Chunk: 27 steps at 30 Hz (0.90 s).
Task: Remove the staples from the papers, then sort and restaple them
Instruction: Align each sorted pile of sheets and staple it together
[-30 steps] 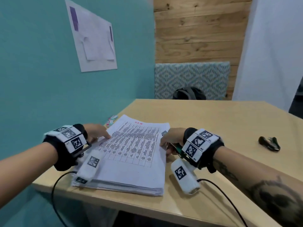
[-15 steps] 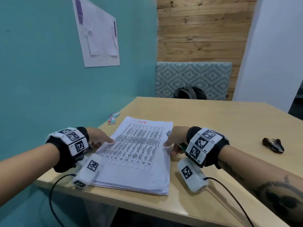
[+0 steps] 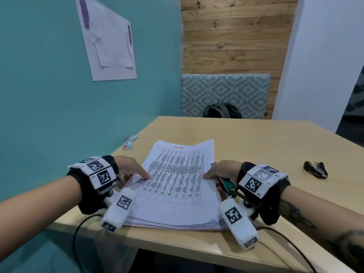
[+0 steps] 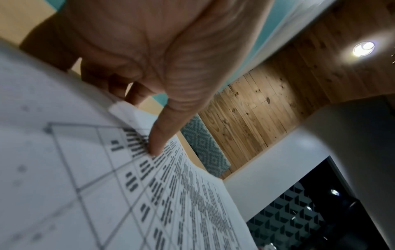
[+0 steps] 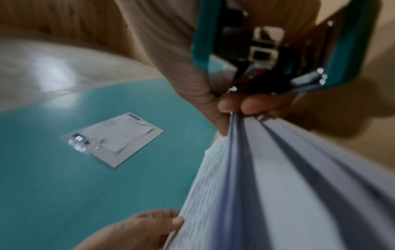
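We hold the thick stack of white printed papers (image 3: 177,186) between both hands. Left hand (image 3: 130,168): index finger extended, pressing the top sheet. Right hand (image 3: 220,171): grips a teal metal stapler (image 3: 226,183). We judge squaring under way; restapling follows. Versus earlier, the stack sits squarer.

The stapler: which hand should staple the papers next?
Probably the right hand: it already holds the teal stapler at the right edge of the paper stack. The left hand holds no tool; its thumb presses the top sheet, steadying it.
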Available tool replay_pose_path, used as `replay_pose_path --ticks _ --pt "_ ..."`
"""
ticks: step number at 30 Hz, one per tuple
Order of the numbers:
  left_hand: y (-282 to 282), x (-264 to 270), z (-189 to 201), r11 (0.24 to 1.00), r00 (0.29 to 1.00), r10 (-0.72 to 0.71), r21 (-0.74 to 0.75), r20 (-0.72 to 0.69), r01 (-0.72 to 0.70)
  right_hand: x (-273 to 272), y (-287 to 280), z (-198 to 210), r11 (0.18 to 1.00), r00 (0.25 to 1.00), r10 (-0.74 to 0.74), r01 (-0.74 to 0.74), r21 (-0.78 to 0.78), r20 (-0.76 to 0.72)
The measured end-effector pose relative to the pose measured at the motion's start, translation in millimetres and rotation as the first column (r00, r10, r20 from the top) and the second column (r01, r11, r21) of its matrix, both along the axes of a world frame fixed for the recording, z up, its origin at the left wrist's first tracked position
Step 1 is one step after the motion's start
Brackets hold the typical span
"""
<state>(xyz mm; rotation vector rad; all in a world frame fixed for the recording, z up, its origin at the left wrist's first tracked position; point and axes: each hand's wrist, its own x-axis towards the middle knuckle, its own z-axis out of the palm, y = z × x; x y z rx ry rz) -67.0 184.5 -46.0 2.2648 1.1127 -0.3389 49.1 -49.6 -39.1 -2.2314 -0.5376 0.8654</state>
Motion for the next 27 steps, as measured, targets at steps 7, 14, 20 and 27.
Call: replay_pose_path --ticks 7,14,20,27 --pt "-38.4 34.1 3.0 0.996 0.978 -0.04 -0.073 0.206 0.056 10.0 -38.9 20.7 0.991 0.988 -0.083 0.068 0.114 0.129" --pt "-69.9 77.2 -8.9 0.906 0.977 0.035 -0.42 0.209 0.057 31.2 -108.3 31.1 0.973 0.972 -0.176 0.148 0.179 0.156" --pt "-109.5 97.9 -6.8 0.862 0.977 -0.016 -0.492 0.213 0.121 49.3 -144.7 22.9 0.973 0.967 -0.227 0.22 0.073 0.114" --pt "-111.6 121.4 -28.5 0.923 0.941 -0.006 -0.36 0.338 0.134 67.3 -161.6 17.0 0.953 0.956 -0.138 0.2 -0.229 0.259"
